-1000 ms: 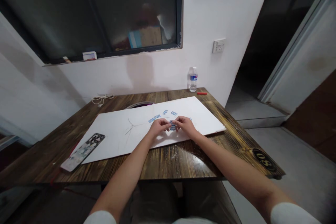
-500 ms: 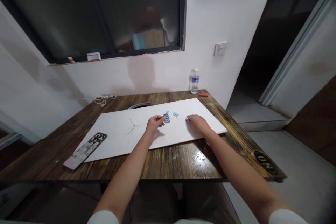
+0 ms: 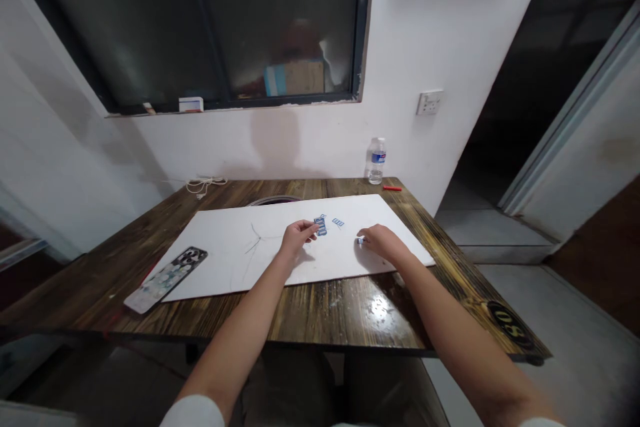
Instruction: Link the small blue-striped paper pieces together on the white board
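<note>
"Hands have moved apart?"
"Yes: left hand (image 3: 299,237) is relaxed just beside the blue paper strips (image 3: 321,226) on the white board (image 3: 240,260); right hand (image 3: 381,243) pinches one strip (image 3: 360,240)."
"Keep that pinch light."

**Camera record.** Single head-worn camera, set above the near edge of the table (image 3: 320,310), facing forward and down across it. Range: close, with the left hand (image 3: 299,238) and right hand (image 3: 380,245) near mid-frame. Coverage: the wall (image 3: 440,33) and window (image 3: 200,27) beyond the table; the floor (image 3: 500,240) and doorway (image 3: 525,80) right of the table, the latter apparently too dark to read.
</note>
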`<action>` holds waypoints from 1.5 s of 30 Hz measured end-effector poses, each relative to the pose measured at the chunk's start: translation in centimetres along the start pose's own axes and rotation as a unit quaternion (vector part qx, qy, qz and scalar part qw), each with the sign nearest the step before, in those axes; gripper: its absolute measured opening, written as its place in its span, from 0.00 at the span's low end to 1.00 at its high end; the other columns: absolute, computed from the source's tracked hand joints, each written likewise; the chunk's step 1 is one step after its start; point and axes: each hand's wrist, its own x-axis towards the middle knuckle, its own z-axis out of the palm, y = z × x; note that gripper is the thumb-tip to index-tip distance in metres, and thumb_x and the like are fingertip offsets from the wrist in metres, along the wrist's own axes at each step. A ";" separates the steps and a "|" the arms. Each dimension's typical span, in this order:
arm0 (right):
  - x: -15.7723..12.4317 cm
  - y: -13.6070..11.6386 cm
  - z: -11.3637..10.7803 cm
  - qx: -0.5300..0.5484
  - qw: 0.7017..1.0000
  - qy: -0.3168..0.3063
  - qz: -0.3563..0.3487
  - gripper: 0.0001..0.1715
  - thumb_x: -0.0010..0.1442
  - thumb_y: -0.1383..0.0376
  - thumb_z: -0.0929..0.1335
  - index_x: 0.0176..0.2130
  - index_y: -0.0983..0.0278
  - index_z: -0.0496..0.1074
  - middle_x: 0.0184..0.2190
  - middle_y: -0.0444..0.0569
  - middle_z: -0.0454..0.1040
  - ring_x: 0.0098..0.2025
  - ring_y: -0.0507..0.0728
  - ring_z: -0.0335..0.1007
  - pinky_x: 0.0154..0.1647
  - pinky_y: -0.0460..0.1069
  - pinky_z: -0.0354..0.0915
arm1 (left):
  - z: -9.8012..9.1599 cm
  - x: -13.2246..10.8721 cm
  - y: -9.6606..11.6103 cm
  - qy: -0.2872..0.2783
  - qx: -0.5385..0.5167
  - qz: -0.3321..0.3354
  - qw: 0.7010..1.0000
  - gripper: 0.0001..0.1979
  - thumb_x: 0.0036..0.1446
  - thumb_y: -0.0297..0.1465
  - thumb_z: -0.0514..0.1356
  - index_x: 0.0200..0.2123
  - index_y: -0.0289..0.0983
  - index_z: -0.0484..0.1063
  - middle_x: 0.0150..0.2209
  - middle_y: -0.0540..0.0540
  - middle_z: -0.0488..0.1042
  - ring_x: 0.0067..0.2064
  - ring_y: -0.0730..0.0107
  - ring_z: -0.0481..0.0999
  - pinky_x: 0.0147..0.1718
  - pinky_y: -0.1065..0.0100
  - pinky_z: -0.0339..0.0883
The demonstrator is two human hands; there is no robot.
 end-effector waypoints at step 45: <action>0.1 -0.4 0.2 -0.005 1.000 -0.010 -0.011 0.21 0.52 0.72 0.64 0.44 0.63 0.77 0.42 0.54 0.78 0.43 0.60 0.72 0.40 0.48 0.61 | 0.0 0.0 0.0 0.001 -0.006 -0.010 1.000 0.18 0.34 0.42 0.71 0.26 0.35 0.75 0.21 0.50 0.73 0.24 0.74 0.69 0.26 0.71 0.60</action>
